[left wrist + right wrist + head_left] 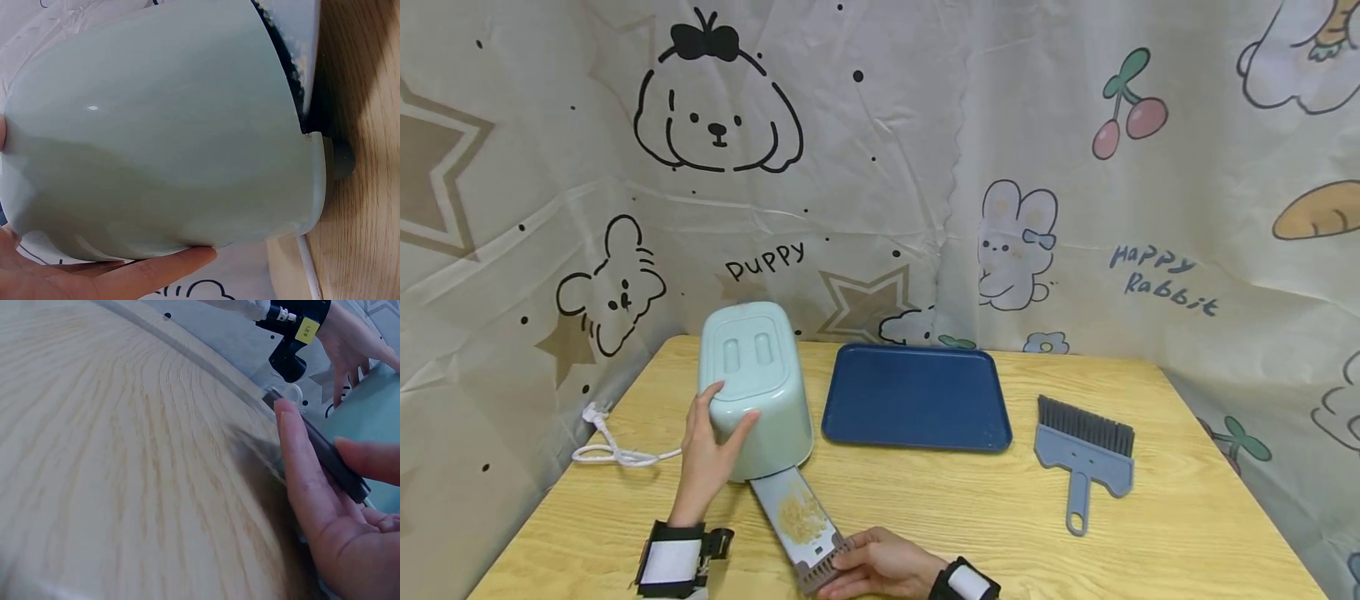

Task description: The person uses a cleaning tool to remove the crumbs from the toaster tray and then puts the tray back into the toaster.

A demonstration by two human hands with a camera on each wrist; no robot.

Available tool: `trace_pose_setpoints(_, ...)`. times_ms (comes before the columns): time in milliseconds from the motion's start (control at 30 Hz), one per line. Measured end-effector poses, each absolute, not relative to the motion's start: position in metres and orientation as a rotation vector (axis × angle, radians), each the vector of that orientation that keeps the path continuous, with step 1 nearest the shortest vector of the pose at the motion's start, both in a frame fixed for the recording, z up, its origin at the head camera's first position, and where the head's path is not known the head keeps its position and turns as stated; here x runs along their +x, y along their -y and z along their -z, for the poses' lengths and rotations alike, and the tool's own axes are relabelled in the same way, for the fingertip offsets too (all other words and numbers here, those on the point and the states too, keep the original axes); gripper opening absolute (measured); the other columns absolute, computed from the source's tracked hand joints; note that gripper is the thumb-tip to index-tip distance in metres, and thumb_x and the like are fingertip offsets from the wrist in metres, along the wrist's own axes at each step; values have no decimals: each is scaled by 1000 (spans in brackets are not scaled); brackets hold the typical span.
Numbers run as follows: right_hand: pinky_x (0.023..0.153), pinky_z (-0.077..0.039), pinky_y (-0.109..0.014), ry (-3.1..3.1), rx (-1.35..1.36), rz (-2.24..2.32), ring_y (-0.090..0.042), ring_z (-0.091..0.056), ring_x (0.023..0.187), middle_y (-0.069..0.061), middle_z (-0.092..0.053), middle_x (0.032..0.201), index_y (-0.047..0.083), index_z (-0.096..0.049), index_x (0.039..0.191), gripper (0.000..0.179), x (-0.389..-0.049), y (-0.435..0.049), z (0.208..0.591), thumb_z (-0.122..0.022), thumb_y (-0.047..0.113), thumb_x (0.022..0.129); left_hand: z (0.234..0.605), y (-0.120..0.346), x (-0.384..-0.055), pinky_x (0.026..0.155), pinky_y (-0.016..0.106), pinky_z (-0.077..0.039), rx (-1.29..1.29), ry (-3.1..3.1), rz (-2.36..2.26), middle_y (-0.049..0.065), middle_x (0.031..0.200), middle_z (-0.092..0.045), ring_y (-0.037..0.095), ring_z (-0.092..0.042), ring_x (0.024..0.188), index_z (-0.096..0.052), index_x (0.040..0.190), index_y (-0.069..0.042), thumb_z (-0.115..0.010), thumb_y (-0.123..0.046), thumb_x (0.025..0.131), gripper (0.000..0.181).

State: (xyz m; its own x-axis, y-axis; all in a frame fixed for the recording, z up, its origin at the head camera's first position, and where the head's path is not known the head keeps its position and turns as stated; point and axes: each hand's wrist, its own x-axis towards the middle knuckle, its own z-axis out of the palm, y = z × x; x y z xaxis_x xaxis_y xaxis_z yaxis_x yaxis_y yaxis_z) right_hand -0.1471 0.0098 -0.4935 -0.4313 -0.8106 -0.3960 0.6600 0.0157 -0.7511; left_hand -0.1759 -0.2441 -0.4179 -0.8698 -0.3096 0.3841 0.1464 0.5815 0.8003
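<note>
Crumb tray point(803, 553) edge in right hand point(886, 567) pinch, left hand point(706, 454) fingers spread on toaster point(760, 379), tabletop point(955, 500) room rightward.

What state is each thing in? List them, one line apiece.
Glossy pale green toaster: upright, top covered.
Long, flat, grey crumb tray: partly out, bearing tan crumbs.
Dark blue rectangular tray: lying flat.
Grey-blue brush with dark bristles: lying flat, bristles pointing away.
White power cord: loosely looped.
Left grip: resting on the toaster.
Right grip: pinching the crumb tray's end.
</note>
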Motion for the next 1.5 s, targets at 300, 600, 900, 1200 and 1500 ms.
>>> trace_pose_setpoints(300,78,-49,-23,-1172,-211,1616,-16,-63,87,-3,-62,86,12,-56,82,12,-149,-34,490,-49,7,90,417,240,-177,92,63,-27,122,2326,1238,23,139,-22,43,-27,123,-25,138,-12,-62,-26,84,67)
trace_pose_setpoints(600,83,-48,-27,-1122,-293,1662,-18,-62,90,-12,-63,98,4,-55,100,13,-151,-62,487,-51,9,89,421,242,-175,97,63,-18,146,2315,1254,21,145,-11,42,-14,129,-11,144,-16,-62,-25,84,80)
trace_pose_setpoints(900,85,-47,-30,-1174,-284,1852,-18,-63,89,-12,-64,98,-10,-44,120,36,-162,-102,480,-51,10,90,416,224,-169,98,64,-14,285,2258,1179,25,145,2,44,-5,130,-4,144,-8,-62,-32,83,86)
trace_pose_setpoints(1200,86,-46,-27,-1293,-109,2112,-19,-62,91,-12,-63,97,-15,-32,127,44,-169,-131,462,-46,7,92,413,172,-161,104,37,-26,-27,1898,943,22,140,-29,36,-25,129,-45,123,10,-66,-3,76,53)
trace_pose_setpoints(1500,88,-45,-25,-1320,-6,2290,-13,-62,88,-7,-62,94,-6,-41,117,26,-178,-124,443,-43,5,93,428,83,-170,96,42,-36,-283,2107,1444,25,132,-39,37,-39,119,-38,128,9,-63,-9,83,55)
